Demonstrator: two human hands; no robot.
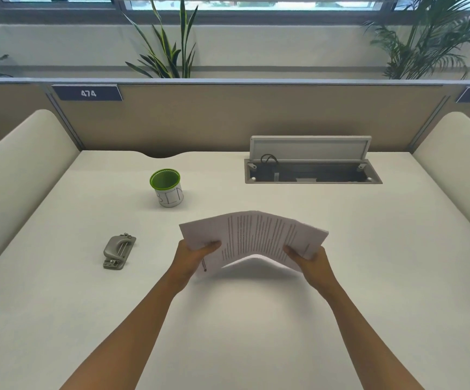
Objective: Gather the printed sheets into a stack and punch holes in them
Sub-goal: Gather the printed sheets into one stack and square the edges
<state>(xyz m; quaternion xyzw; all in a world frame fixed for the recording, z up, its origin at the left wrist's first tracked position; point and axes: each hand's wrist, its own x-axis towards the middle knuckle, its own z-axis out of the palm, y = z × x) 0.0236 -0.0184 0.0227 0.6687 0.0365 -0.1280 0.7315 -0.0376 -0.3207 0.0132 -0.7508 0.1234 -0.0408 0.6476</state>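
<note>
A stack of printed sheets is held above the white desk, bowed upward in the middle, text facing me. My left hand grips its left end, thumb on top. My right hand grips its right end the same way. A grey metal hole punch lies on the desk to the left of my left hand, apart from the sheets. A thin dark pen-like tip shows under the sheets by my left hand.
A white cup with a green rim stands behind and left of the sheets. An open cable hatch with raised lid sits at the back right. Padded dividers flank the desk; a partition wall closes the back.
</note>
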